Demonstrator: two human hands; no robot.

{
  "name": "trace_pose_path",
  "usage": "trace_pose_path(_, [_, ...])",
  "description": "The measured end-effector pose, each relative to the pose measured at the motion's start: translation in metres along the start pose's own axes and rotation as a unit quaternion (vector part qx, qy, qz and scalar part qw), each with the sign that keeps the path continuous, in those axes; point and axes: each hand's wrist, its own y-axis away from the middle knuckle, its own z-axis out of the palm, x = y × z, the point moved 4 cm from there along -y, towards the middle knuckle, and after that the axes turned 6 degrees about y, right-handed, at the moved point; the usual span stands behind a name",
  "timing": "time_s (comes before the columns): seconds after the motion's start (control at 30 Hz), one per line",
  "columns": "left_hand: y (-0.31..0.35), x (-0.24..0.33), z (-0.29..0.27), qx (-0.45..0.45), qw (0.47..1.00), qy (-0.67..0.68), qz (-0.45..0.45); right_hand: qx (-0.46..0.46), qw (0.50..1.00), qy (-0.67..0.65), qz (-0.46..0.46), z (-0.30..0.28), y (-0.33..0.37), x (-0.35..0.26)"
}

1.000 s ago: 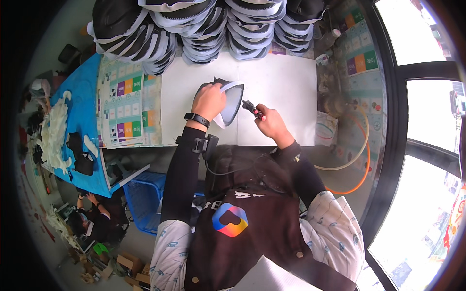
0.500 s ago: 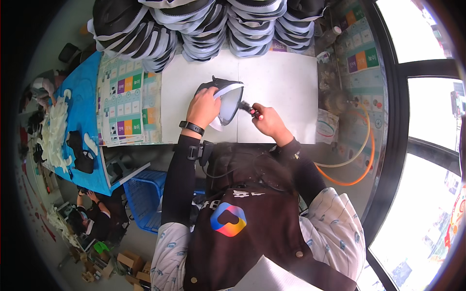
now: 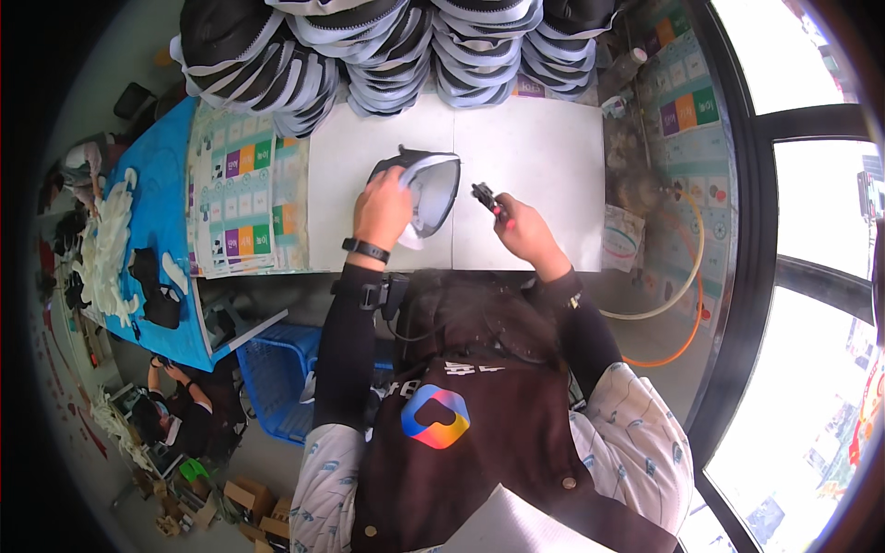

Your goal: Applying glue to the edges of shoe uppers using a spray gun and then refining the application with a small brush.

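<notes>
Now I see right hand (image 3: 527,232), gripping one black tool (image 3: 485,196), farther from the grey-lined piece (image 3: 439,194) left hand (image 3: 383,208) pinches; four stacks (image 3: 475,60) beyond hands.

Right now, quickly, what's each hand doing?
Left hand: closed, holding the black-and-grey piece.
Right hand: closed around a small black tool with red parts.

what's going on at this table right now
A person's left hand holds a curved black-and-grey piece over a white work surface. The right hand grips a small dark tool with red parts, its tip just right of the piece, not touching it. Stacks of similar black-and-grey pieces stand along the far side.
</notes>
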Motion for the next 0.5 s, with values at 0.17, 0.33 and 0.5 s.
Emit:
trace_pose_path(0.17, [0.029,-0.044,-0.088,0.081,0.990,0.068,-0.090,0.141,0.957,0.252,0.009,0.025,-0.006,0.083])
trace_pose_path(0.33, [0.097,-0.111,-0.023,0.102,0.721,0.623,-0.285,0.144,0.951,0.273,0.004,0.039,-0.013,0.094])
trace_pose_path(0.5, [0.160,-0.136,0.077,-0.006,0.562,0.758,-0.330,0.077,0.965,-0.249,0.031,0.071,-0.057,0.021])
